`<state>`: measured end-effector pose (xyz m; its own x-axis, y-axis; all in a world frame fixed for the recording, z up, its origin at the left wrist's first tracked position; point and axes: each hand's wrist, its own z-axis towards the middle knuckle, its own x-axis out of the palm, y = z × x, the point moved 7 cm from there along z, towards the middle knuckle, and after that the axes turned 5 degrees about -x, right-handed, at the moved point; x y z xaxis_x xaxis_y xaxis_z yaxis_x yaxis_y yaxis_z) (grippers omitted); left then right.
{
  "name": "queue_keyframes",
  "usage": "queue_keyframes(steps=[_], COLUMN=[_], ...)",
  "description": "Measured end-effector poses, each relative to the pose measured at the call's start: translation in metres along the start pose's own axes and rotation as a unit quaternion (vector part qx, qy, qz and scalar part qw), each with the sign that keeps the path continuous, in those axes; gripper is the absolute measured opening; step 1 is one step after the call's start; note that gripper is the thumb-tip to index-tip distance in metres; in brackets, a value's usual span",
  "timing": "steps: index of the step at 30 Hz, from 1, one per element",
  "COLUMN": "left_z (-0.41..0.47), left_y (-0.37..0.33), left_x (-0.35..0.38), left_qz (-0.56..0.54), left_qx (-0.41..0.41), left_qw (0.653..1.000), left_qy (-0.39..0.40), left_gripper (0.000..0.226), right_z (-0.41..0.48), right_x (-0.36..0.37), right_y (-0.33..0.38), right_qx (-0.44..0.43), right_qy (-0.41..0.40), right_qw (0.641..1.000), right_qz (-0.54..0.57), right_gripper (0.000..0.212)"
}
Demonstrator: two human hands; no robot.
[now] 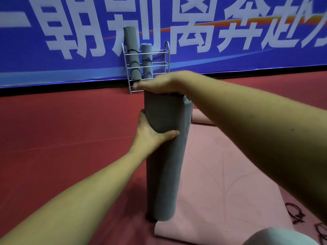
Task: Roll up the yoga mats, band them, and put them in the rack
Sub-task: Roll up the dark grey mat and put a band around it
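one pink mat (221, 174) lies flat on the red floor. one grey roll (166, 165) stands upright by its near left corner, left hand (150, 133) gripping its side, right hand (159, 84) pressing flat on top, fingers straight. one wire rack (167, 45) at the wall holds two banded rolls (132, 55). a few loose black bands (295, 214) lie at the right.
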<state>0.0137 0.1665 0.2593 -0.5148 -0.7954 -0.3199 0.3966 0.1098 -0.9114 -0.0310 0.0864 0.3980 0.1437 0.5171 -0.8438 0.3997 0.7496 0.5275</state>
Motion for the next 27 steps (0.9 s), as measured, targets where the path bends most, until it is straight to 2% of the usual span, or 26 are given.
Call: queue_keyframes(steps=[2, 6, 9, 12, 15, 20, 24, 27], left_z=[-0.001, -0.010, -0.011, -0.011, -0.015, -0.018, -0.017, -0.015], left_y=[0.006, 0.027, 0.034, 0.034, 0.027, 0.027, 0.030, 0.025], left_x=[0.003, 0.006, 0.006, 0.005, 0.007, 0.012, 0.010, 0.007], left_qz=[-0.017, 0.010, 0.012, 0.022, 0.018, 0.006, 0.001, 0.004], left_qx=[-0.007, -0.027, -0.024, -0.029, -0.022, -0.016, -0.021, -0.030], left_qw=[1.000, 1.000, 1.000, 0.999, 1.000, 0.998, 0.998, 0.998], left_qy=[-0.008, -0.001, -0.009, -0.003, 0.012, 0.063, 0.051, 0.051], left_gripper=[0.116, 0.131, 0.128, 0.128, 0.130, 0.123, 0.118, 0.121], right_z=[0.008, 0.016, 0.014, 0.012, 0.009, 0.010, 0.013, 0.013], right_x=[0.014, 0.034, 0.036, 0.038, 0.029, 0.032, 0.037, 0.036], right_y=[-0.004, -0.025, -0.026, -0.021, -0.020, -0.036, -0.028, -0.025], right_qx=[0.001, 0.061, 0.066, 0.059, 0.054, 0.075, 0.051, 0.071], right_qy=[-0.004, -0.033, -0.044, -0.019, -0.003, -0.042, -0.038, -0.031], right_qw=[1.000, 0.989, 0.985, 0.986, 0.986, 0.982, 0.985, 0.983], right_qz=[-0.027, -0.132, -0.150, -0.152, -0.158, -0.170, -0.158, -0.165], right_gripper=[0.058, 0.087, 0.085, 0.086, 0.067, 0.081, 0.081, 0.083])
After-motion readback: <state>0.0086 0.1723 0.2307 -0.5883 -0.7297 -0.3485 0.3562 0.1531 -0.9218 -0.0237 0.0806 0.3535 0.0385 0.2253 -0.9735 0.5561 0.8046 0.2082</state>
